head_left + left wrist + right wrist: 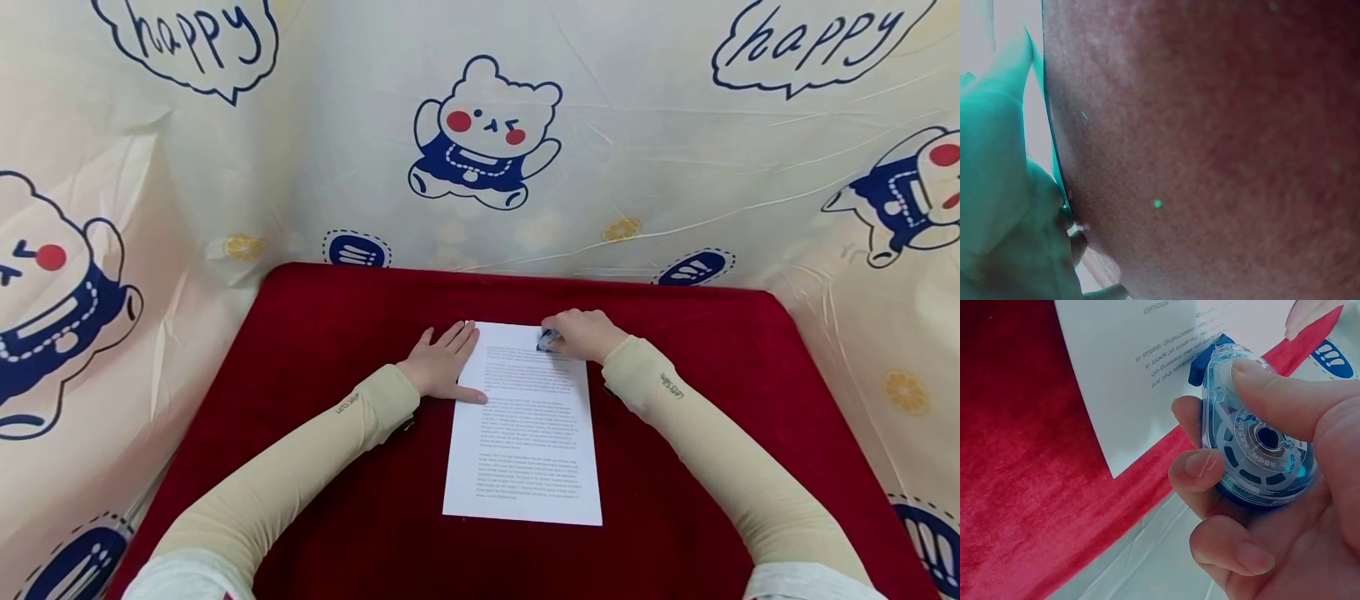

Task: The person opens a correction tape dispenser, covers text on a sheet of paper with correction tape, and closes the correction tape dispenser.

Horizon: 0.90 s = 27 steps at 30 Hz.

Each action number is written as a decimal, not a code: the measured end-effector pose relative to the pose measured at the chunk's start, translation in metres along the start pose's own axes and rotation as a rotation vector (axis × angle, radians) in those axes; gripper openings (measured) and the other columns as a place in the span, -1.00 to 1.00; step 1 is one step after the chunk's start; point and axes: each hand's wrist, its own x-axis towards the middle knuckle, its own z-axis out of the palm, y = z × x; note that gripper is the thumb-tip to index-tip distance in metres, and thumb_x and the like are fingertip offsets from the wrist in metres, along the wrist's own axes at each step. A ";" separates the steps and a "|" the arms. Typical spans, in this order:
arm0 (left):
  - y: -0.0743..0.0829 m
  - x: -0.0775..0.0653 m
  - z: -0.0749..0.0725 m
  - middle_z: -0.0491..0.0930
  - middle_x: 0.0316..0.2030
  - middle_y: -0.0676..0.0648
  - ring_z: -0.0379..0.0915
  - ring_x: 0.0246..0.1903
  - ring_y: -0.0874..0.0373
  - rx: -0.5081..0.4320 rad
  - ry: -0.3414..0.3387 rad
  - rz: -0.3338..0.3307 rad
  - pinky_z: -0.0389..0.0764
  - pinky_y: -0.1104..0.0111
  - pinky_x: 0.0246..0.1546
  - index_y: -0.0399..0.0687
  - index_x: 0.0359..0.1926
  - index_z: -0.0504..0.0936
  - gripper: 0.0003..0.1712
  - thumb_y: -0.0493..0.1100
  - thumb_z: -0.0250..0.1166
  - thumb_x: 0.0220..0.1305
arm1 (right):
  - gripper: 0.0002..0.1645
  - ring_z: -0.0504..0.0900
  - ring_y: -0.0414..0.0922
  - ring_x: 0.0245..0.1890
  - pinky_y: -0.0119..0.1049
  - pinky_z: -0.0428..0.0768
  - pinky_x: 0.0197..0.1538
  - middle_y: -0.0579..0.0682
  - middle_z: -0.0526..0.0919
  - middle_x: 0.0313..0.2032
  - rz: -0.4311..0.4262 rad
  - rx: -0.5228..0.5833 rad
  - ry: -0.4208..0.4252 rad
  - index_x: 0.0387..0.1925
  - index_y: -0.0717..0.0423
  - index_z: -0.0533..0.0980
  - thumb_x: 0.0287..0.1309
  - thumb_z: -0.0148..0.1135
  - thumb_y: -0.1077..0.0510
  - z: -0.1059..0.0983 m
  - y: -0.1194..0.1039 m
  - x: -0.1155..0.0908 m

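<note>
A red velvet cloth (360,521) spreads across the middle and bottom of the head view. Behind it hangs a pale printed curtain (637,167), with a winking cartoon bear (487,137) at upper centre and "happy" bubbles cut off along the top edge. The bears at the far left and far right are cropped too.

A printed sheet of paper (525,510) lies upright in the frame, just right of centre. The left hand (442,362) lies flat over its upper left edge, fingers straight and thumb spread away onto the page. The right hand (585,335) covers the upper right corner, its fingers and thumb clamped on a correction tape dispenser (1263,450), clear-cased with blue parts.

In the head view that hand hides most of the dispenser, and the text is too small to read. Whether the dispenser's tip touches the page cannot be told. The left wrist view is badly tinted and washed out, with cloth filling its right side and the hand cropped at left. Beige sleeves (277,483) run in from both lower corners, their upper ends cut off.
</note>
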 end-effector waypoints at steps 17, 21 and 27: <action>0.003 -0.002 -0.001 -0.28 0.68 -0.15 -0.36 0.65 -0.07 0.005 0.003 -0.008 -0.10 -0.24 0.52 -0.16 0.68 -0.20 0.42 0.65 0.17 0.19 | -0.72 0.59 -0.07 -0.23 -0.18 0.58 -0.25 -0.03 0.74 -0.08 0.022 -0.003 0.004 0.08 -0.02 0.68 0.37 0.33 0.13 0.003 0.014 -0.008; 0.003 -0.001 0.000 -0.28 0.68 -0.15 -0.36 0.65 -0.07 0.010 0.004 -0.003 -0.09 -0.25 0.52 -0.16 0.68 -0.20 0.43 0.66 0.15 0.18 | -0.71 0.58 -0.07 -0.24 -0.19 0.56 -0.27 -0.02 0.74 -0.07 0.034 -0.006 -0.010 0.09 -0.01 0.68 0.36 0.34 0.14 0.002 0.015 -0.011; 0.002 -0.001 0.000 -0.27 0.68 -0.15 -0.35 0.65 -0.07 0.006 0.009 -0.006 -0.09 -0.25 0.52 -0.16 0.68 -0.20 0.44 0.66 0.16 0.17 | -0.74 0.57 -0.08 -0.29 -0.19 0.54 -0.31 -0.02 0.75 -0.10 0.032 -0.018 -0.002 0.05 0.00 0.68 0.36 0.33 0.16 0.002 0.020 -0.014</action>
